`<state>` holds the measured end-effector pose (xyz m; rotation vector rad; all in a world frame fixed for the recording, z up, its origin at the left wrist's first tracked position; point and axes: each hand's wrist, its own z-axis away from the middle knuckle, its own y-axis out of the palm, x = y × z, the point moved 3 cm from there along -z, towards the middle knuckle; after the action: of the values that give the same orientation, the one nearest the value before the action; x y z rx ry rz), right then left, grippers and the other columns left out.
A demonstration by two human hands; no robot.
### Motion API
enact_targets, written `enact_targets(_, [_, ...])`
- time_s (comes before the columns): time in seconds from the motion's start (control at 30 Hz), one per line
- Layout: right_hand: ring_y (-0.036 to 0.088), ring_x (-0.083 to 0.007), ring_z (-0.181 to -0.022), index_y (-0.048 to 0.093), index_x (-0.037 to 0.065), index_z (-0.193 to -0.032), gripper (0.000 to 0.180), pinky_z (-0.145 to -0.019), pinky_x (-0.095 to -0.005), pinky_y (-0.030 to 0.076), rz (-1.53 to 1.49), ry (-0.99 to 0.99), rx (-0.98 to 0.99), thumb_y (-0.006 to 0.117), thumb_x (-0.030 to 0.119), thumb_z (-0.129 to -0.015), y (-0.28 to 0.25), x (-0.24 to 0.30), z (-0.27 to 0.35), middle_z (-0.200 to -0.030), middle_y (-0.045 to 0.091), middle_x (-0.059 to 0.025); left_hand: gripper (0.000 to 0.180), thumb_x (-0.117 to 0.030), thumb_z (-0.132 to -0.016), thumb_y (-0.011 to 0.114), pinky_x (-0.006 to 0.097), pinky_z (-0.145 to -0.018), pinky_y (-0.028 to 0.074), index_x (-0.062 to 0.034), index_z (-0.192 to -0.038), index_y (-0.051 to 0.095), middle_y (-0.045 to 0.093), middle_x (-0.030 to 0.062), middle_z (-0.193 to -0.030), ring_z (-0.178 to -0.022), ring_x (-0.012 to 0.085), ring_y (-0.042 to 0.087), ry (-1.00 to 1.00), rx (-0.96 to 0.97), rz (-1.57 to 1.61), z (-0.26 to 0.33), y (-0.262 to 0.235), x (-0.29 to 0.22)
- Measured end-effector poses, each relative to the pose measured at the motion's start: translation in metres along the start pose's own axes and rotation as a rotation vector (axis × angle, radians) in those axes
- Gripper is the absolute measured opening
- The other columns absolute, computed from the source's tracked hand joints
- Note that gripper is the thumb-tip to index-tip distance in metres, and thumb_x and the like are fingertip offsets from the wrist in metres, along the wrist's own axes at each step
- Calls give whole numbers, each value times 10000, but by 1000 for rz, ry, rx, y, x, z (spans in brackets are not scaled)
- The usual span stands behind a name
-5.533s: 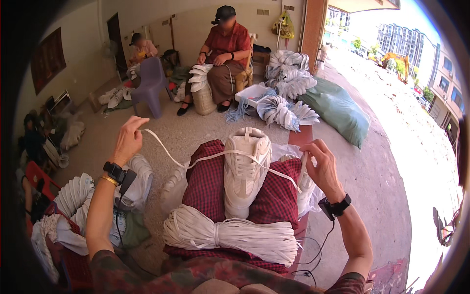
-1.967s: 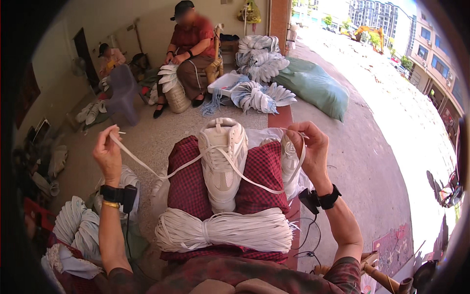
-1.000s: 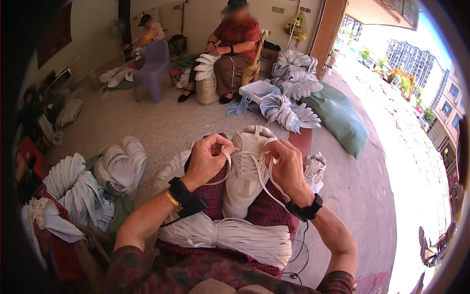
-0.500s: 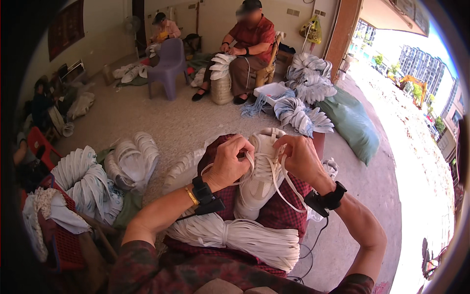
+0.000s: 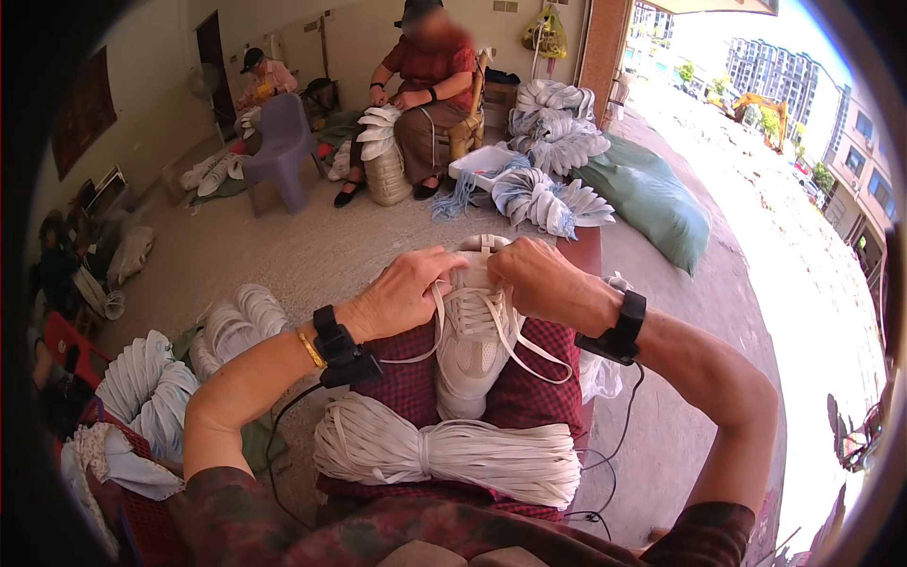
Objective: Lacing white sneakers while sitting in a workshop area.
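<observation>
A pale sneaker point(image 5: 463, 364) lies on my lap, toe toward me and collar away, with flat laces point(image 5: 531, 352) crossing its front. My left hand point(image 5: 404, 291) is closed at the left side of the upper near the top eyelets. Opposite it, my right hand point(image 5: 548, 283) has curled fingers gripping the upper's right edge; its fingertips are mostly hidden. Loose lace ends hang down on both sides of the shoe. Closer to me, a tied bundle of white laces point(image 5: 444, 449) rests across my lap, over checkered red cloth point(image 5: 539, 383).
Stacks of white shoe uppers point(image 5: 146, 383) stand at the left beside a red chair point(image 5: 74, 348). Farther off are a purple chair point(image 5: 282, 151), two seated people, a white tray point(image 5: 489, 163) and a green sack point(image 5: 647, 198). A black cable point(image 5: 614, 472) hangs by my right side.
My hands have shifted from drawing out lace loops to gripping the sneaker's upper beside the top eyelets. The lace ends now hang lower. My view has turned slightly right.
</observation>
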<state>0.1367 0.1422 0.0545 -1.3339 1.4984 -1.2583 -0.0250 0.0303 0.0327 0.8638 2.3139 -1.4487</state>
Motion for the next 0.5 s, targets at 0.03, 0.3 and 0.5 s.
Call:
enact_targets(0.03, [689, -452, -835, 711, -55, -856, 182, -697, -476, 570, 43, -41, 35, 648, -101, -691, -4, 3, 0, -865, 688, -261, 310, 53, -816, 679, 351, -756, 513, -11, -1114, 622, 597, 87, -909, -838, 214, 624, 119, 42, -138, -2, -1, 1])
enact_targets(0.3, [563, -264, -981, 662, 30, -799, 111, -789, -380, 513, 402, -404, -59, 720, 124, -787, -19, 9, 12, -946, 581, -82, 244, -139, -798, 733, 367, -876, 474, -54, -989, 609, 538, 93, -1033, -1051, 281, 548, 712, 234, -723, -19, -6, 2])
enact_targets(0.5, [540, -232, -1067, 717, 63, -878, 203, -849, -357, 507, 353, -303, 28, 765, 192, -729, -12, -9, 15, -1025, 600, -46, 277, -35, -726, 610, 382, -883, 469, -40, -988, 700, 527, 124, -1039, -1033, 313, 541, 406, 561, -516, -41, -6, -9])
